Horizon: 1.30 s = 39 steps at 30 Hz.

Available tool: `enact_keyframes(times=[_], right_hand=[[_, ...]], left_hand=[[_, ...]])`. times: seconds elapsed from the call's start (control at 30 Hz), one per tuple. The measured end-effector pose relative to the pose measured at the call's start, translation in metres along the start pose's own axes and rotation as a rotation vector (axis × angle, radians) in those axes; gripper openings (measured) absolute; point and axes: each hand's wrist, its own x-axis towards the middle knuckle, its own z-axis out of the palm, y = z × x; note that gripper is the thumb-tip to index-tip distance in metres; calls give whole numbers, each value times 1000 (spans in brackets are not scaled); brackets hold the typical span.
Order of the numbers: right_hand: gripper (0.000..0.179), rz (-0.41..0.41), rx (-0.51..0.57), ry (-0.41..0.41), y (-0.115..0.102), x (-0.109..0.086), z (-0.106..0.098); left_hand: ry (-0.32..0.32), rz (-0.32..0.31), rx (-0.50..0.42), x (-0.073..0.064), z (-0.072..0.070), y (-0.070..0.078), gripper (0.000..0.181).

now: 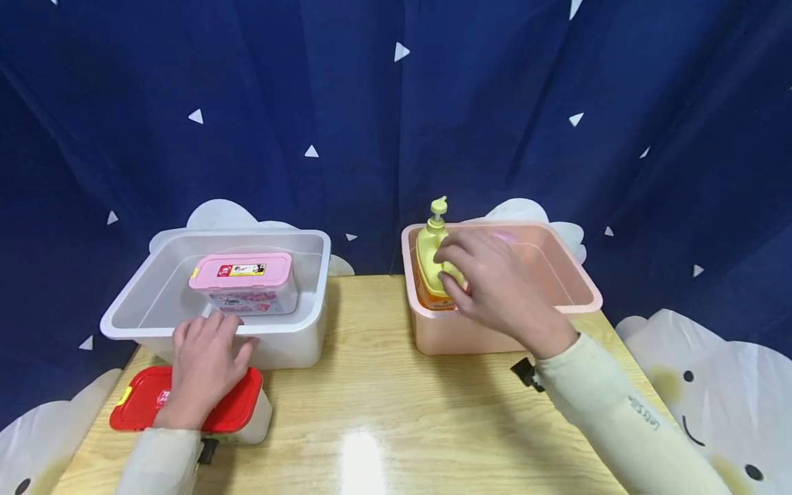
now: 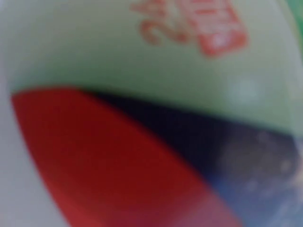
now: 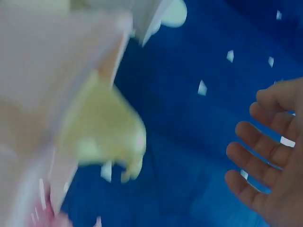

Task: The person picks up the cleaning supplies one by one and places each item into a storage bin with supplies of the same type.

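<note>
A yellow pump bottle (image 1: 428, 253) with an orange label stands in the left end of the pink bin (image 1: 476, 337). My right hand (image 1: 489, 278) is beside it, fingers bent and spread, overlapping the bottle in the head view. The right wrist view shows a gap between this hand (image 3: 274, 151) and the blurred bottle (image 3: 104, 125). Over a red-lidded tub (image 1: 238, 405) hangs my left hand (image 1: 207, 361), fingers loosely bent, fingertips close to the front rim of the white bin (image 1: 312, 337). Close up, the left wrist view holds a blurred printed container surface (image 2: 94, 52).
Inside the white bin lies a pink-lidded tub (image 1: 262, 302). Both bins stand at the back of the wooden table (image 1: 365, 385), before a dark blue curtain (image 1: 359, 103) with white triangles. White cloud-shaped pieces with faces (image 1: 724, 392) flank the table.
</note>
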Motion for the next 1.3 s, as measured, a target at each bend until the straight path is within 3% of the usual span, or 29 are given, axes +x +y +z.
enact_keyframes(times=[0.3, 0.5, 0.8, 1.0, 1.17, 1.3], right_hand=[[16, -37, 260, 113, -65, -36, 65], [17, 24, 301, 116, -77, -60, 92], [21, 56, 285, 105, -74, -69, 101], [19, 48, 254, 20, -78, -66, 99], [19, 39, 239, -23, -75, -64, 94], [18, -8, 192, -37, -72, -64, 91]], left_hand=[[-1, -30, -15, -1, -4, 1, 36], [2, -53, -12, -5, -6, 3, 35], [-11, -58, -18, -1, -3, 3, 35], [-33, -35, -12, -7, -8, -4, 31], [-64, 33, -68, -7, -19, -6, 42], [4, 120, -128, -2, -31, 5, 54]])
